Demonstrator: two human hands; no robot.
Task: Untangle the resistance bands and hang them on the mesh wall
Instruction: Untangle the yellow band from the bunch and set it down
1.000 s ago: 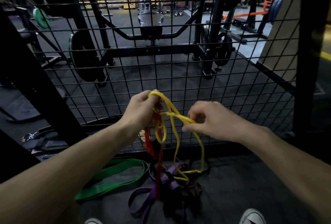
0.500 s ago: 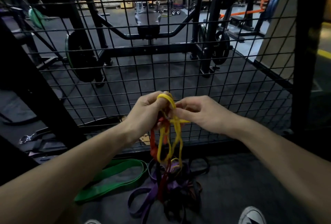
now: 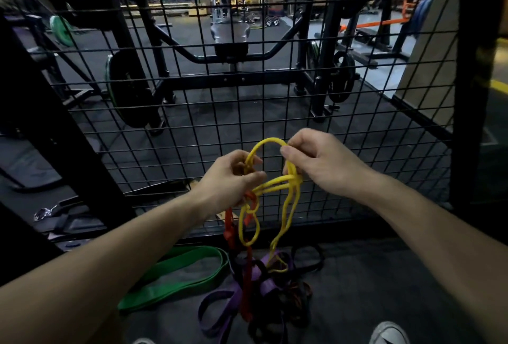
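A thin yellow band (image 3: 287, 213) is knotted with a red band (image 3: 247, 283); both hang from my hands in front of the black mesh wall (image 3: 220, 113). My left hand (image 3: 229, 178) grips the knot where yellow and red meet. My right hand (image 3: 316, 162) pinches a yellow loop and holds it arched up between the two hands. The lower ends trail into a pile of purple (image 3: 217, 313) and black bands (image 3: 305, 258) on the floor. A wide green band (image 3: 176, 272) lies flat to the left of the pile.
Behind the mesh stand black gym racks with weight plates (image 3: 129, 88). A thick black post (image 3: 470, 96) frames the mesh on the right. A metal clip and straps (image 3: 45, 213) lie at the left. A white shoe (image 3: 387, 332) shows at the bottom edge.
My right hand came in to meet the left at the knot, then drew away to the right and up, pulling a yellow loop open between the hands. The left hand kept its grip.
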